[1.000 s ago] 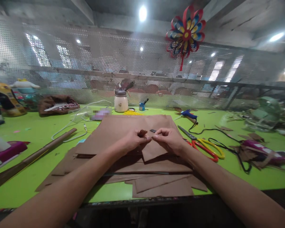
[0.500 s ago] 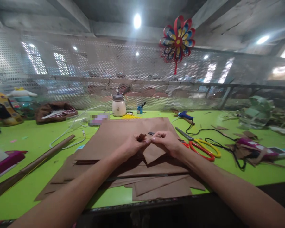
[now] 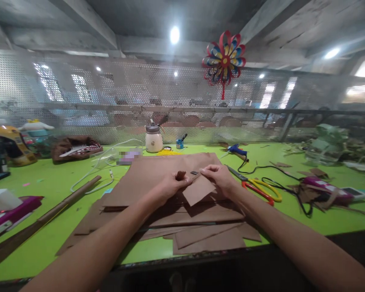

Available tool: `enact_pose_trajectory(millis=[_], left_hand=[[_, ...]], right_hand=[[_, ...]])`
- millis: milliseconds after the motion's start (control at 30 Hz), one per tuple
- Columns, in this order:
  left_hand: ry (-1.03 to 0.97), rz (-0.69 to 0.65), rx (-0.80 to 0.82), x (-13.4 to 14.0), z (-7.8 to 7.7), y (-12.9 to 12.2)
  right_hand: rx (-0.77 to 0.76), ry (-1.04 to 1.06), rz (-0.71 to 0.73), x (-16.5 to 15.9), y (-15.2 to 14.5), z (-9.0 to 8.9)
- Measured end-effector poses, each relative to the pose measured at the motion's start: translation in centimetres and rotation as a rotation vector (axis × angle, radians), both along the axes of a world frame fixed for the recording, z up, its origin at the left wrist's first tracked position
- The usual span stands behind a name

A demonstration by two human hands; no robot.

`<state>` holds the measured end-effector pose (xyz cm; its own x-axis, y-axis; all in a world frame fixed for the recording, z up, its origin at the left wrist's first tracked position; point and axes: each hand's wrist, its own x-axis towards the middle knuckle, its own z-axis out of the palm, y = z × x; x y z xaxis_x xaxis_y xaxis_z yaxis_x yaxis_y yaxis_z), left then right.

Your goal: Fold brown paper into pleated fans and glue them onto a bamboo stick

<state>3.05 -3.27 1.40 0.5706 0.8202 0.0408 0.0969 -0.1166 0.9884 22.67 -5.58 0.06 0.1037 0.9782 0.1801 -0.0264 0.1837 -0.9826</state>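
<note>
Between my two hands is a piece of brown paper [image 3: 198, 191], its flat part hanging down and a narrow fold along its upper edge. My left hand [image 3: 172, 188] pinches its left end, and a pleated, ridged bit of brown paper sticks up above those fingers. With thumb and fingertips, my right hand [image 3: 219, 177] grips the upper right corner of the same piece. Both hands are over a stack of large brown paper sheets [image 3: 158, 170]. A small dark object [image 3: 194, 172] lies on the stack just behind the held piece; its kind cannot be made out.
Scissors with red and yellow handles [image 3: 258, 190] lie right of the stack. Behind them is a blue glue gun [image 3: 237, 150] with a black cable. A brown rolled tube [image 3: 48, 215] and a purple power strip [image 3: 15, 213] lie left. A cream jug [image 3: 153, 140] stands at the back.
My right hand has moved slightly apart from my left along the paper's upper edge. More of the flat piece shows now. The whole view has shifted a little.
</note>
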Motion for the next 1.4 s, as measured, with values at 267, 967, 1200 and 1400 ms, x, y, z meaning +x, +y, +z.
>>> enact_pose_trajectory(millis=[267, 967, 1200, 1400], left_hand=[[-0.006, 0.011, -0.005, -0.1, 0.5, -0.3], [0.101, -0.091, 0.021, -0.4, 0.2, -0.1], [0.084, -0.06, 0.054, -0.4, 0.2, 0.2], [0.049, -0.063, -0.005, -1.0, -0.3, 0.7]], right_hand=[[0.003, 0.041, 0.176, -0.6, -0.1, -0.1], [-0.017, -0.11, 0.062, -0.5, -0.8, 0.7], [-0.002, -0.153, 0.099, 0.1, -0.1, 0.1], [0.051, 0.042, 0.133, 1.3, 0.1, 0.7]])
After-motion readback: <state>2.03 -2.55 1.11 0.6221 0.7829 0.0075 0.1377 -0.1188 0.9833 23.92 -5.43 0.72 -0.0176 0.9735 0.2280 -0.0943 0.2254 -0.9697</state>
